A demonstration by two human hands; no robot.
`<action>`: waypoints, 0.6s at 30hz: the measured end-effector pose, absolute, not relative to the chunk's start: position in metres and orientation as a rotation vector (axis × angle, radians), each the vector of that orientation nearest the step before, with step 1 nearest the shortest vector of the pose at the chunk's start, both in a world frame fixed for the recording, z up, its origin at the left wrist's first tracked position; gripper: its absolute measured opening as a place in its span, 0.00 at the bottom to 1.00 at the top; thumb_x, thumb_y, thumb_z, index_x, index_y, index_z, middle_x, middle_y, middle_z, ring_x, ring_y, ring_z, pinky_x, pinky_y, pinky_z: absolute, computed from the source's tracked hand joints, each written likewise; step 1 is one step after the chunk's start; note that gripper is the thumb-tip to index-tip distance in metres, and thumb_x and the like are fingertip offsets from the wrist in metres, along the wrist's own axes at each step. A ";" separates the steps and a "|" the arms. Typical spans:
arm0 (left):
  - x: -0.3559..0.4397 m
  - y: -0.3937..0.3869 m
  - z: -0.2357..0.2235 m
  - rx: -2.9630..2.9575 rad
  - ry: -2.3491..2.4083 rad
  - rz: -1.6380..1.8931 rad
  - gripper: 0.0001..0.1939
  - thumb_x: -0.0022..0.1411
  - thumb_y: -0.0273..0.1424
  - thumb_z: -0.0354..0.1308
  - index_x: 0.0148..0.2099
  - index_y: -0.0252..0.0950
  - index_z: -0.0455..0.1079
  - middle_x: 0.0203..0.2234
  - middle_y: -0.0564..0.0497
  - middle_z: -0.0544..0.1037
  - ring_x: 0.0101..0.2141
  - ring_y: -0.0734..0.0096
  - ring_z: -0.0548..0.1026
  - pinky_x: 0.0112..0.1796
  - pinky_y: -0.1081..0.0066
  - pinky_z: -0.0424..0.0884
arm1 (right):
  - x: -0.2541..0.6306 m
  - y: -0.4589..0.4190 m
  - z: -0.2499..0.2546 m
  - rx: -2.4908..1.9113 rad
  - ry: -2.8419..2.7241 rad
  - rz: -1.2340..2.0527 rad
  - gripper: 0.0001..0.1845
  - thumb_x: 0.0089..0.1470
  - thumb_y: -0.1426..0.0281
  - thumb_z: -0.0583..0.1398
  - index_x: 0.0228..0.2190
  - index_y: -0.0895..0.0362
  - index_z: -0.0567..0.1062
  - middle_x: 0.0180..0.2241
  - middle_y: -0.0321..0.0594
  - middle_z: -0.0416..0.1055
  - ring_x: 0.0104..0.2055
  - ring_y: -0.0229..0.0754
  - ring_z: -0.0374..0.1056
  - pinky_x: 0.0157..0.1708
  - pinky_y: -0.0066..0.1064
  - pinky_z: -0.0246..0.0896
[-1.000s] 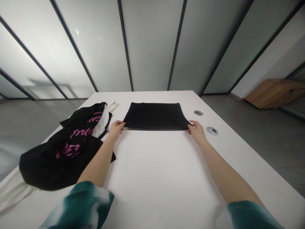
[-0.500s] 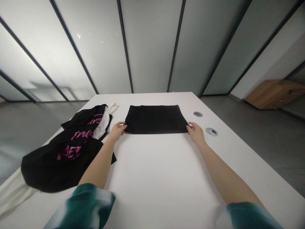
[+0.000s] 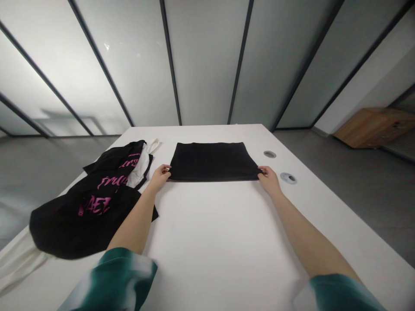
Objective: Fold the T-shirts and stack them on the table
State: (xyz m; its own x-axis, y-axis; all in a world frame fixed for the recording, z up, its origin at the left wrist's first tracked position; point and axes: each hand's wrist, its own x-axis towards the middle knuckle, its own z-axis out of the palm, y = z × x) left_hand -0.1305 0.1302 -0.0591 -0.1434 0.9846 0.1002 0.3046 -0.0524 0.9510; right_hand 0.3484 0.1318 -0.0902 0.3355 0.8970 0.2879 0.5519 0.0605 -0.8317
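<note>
A black folded cloth (image 3: pixel 214 162) lies flat as a wide rectangle on the white table (image 3: pixel 210 233). I cannot tell what kind of garment or bag it is. At its near left corner, my left hand (image 3: pixel 160 177) pinches the edge between thumb and fingers. My right hand (image 3: pixel 269 179) does the same at the near right corner. The near edge is stretched straight between both hands. To the left of my left arm lies a heap of black garments (image 3: pixel 97 203) with pink lettering and white fabric parts.
Two round cable grommets (image 3: pixel 269 154) are set in the tabletop at the right. White fabric (image 3: pixel 22 263) trails over the left side of the table. Frosted glass panels (image 3: pixel 204 60) rise behind the far edge. A wooden cabinet (image 3: pixel 372 127) stands on the floor at right.
My right hand has shifted slightly to the right and its fingers have closed more on the cloth's corner, pulling the near edge a little wider. My left hand has barely moved.
</note>
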 end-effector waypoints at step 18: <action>-0.125 0.124 -0.050 1.733 1.943 1.101 0.12 0.50 0.31 0.53 0.38 0.38 0.70 0.28 0.51 0.73 0.32 0.65 0.71 0.37 0.66 0.69 | 0.345 0.129 -0.082 -1.750 -1.501 0.025 0.18 0.43 0.67 0.55 0.37 0.59 0.76 0.32 0.47 0.71 0.38 0.52 0.66 0.44 0.43 0.62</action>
